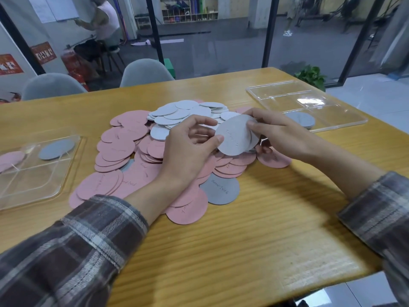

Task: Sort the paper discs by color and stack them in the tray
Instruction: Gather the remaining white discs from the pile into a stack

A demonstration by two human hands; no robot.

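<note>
A wooden table [254,229] stands before a glass wall, with two grey chairs [51,85] behind its far edge and a potted plant [312,76] beyond the right corner. Bare wood lies open along the near edge and in the gaps between the middle pile and each of two clear trays. The pile holds many pink discs [124,149], a heap of white discs [177,114] towards the far side, and one grey disc [221,189] at its near rim. The left tray [33,180], cut by the frame edge, has one grey disc in a far compartment [56,149] and at least two pink ones [11,157] beside it. The right tray [287,98], close to the table's right edge, holds a short grey stack [301,121]. Above the pile, the left hand [190,149] and right hand [283,134] both pinch a thin stack of held white discs [234,138], thumbs on its face; their number cannot be told.
</note>
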